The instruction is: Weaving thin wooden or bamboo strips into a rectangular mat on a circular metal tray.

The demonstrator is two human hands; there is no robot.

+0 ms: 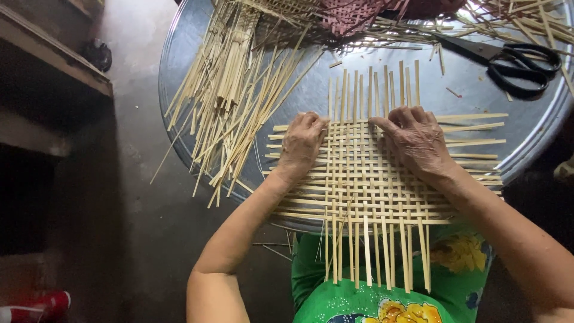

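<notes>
A flat mat of woven pale bamboo strips (365, 179) lies on a round metal tray (335, 90) and hangs over its near rim above my lap. My left hand (302, 143) rests on the mat's upper left part, fingers curled down onto the strips. On the upper right part lies my right hand (415, 140), palm down, fingertips pressing where the strips cross. Neither hand lifts anything; both press on the weave. Loose strip ends stick out on all four sides.
A heap of loose bamboo strips (239, 90) lies on the tray's left side. Black-handled scissors (514, 63) sit at the upper right. A dark red woven piece (353, 15) is at the top. Left is a concrete floor (131, 179) and a wooden shelf (54, 60).
</notes>
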